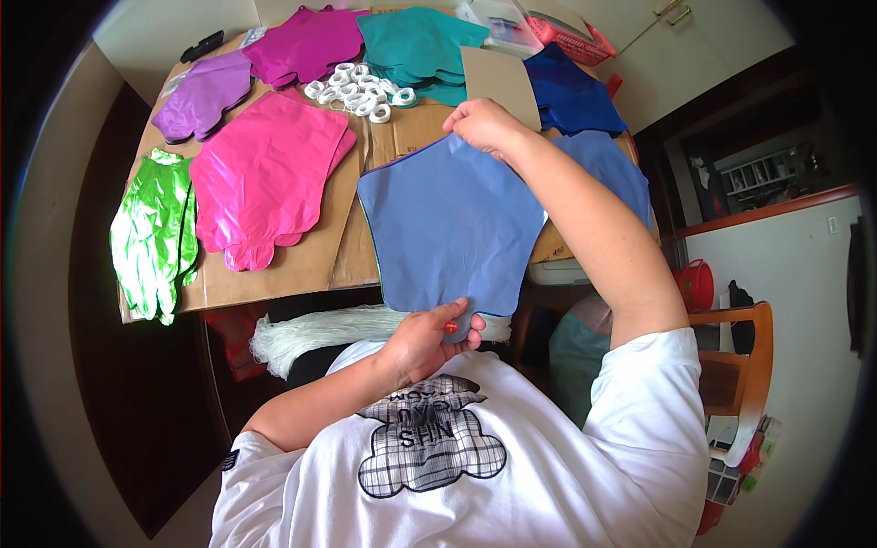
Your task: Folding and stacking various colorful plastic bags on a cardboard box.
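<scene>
A flat blue foil balloon (448,228), not inflated, is stretched between my two hands over the table's front edge. My left hand (429,342) grips its narrow bottom tab close to my chest. A small red spot shows by the fingers there. At the balloon's top edge, my right hand (489,128) pinches the foil between thumb and fingers, the arm reaching across from the right. A sheet of tan card (502,82) lies just beyond the right hand. More blue foil (607,164) lies under and beside my right forearm.
Cardboard (338,219) covers the table. On it lie pink (265,173), green (155,233), purple (206,96), magenta (306,41), teal (420,46) and dark blue (571,91) foil stacks, plus white ribbon rolls (361,91). White strands (315,336) hang near my lap; a wooden chair (744,365) stands right.
</scene>
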A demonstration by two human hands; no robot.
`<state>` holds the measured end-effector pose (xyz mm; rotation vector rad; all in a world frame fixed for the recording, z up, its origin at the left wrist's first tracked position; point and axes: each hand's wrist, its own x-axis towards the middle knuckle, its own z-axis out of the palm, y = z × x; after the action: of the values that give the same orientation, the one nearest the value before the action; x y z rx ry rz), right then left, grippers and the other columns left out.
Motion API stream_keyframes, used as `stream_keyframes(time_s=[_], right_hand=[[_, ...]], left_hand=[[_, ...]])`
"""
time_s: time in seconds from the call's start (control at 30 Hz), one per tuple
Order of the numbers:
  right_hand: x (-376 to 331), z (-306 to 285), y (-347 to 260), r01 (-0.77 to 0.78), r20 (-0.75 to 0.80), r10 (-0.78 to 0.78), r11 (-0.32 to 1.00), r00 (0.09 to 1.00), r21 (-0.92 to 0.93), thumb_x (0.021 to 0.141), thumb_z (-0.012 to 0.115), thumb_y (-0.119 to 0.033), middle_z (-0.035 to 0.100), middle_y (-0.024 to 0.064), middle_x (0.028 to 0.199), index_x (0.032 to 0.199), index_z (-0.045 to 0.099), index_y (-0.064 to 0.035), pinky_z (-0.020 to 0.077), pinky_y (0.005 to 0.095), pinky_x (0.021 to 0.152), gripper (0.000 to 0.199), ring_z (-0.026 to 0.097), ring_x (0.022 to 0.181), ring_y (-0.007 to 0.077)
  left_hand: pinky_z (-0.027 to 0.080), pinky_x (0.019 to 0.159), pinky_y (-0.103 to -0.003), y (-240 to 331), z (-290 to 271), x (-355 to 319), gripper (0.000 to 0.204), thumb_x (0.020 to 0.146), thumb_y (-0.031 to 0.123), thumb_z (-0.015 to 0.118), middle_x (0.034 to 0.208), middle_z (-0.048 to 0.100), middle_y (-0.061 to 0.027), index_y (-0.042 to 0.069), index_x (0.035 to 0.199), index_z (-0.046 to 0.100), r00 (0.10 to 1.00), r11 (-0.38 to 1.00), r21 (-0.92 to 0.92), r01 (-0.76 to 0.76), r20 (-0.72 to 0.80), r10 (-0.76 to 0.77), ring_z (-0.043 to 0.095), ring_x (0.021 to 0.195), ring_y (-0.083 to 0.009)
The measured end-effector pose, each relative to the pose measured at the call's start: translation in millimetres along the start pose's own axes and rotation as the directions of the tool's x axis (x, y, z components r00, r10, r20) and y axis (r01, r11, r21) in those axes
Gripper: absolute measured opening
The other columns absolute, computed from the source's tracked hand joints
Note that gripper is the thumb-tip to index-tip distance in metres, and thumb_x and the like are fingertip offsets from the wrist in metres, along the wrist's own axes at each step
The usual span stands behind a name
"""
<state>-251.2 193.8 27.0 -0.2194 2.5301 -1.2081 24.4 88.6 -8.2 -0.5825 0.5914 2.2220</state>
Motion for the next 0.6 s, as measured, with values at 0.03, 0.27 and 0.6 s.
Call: stream_keyframes(time_s=[0.03,0.27,0.6], right_hand=[[-5,1,-6,-0.022,0.007,0.023,0.999,1.0,-0.033,0.079,0.052,-0.002,0.061,0.0066,0.066,0.084,0.068,-0.0044,0.0402,0.0332,0.044,0.017,0.051,0.05,0.0147],[2,1,1,-0.024,0.048,0.025,1.0,0.999,-0.02,0.081,0.045,0.001,0.059,0.0058,0.064,0.087,0.068,-0.004,0.0353,0.0319,0.041,0.024,0.046,0.046,0.013],[-8,3,-11,-0.034,0.036,0.037,0.996,0.999,-0.083,0.08,0.045,0.002,0.061,0.0068,0.067,0.087,0.068,-0.004,0.0366,0.033,0.041,0.025,0.048,0.048,0.0145]], left_hand=[[0.05,0.086,-0.037,0,-3,1,0.023,0.098,0.021,0.049,0.093,0.06,-0.0134,-0.002,0.099,0.054,1.0,1.0,-0.013,-0.001,0.018,0.001,0.058,0.083,-0.023],[0.049,0.096,-0.042,9,-21,-2,0.039,0.09,0.018,0.059,0.108,0.062,-0.0204,-0.007,0.118,0.05,0.942,0.971,-0.191,0.146,0.327,-0.077,0.063,0.1,-0.0308],[0.051,0.088,-0.036,5,-3,0,0.019,0.097,0.017,0.051,0.094,0.062,-0.011,-0.001,0.098,0.057,0.997,0.996,0.091,0.024,0.067,-0.03,0.061,0.084,-0.0201]])
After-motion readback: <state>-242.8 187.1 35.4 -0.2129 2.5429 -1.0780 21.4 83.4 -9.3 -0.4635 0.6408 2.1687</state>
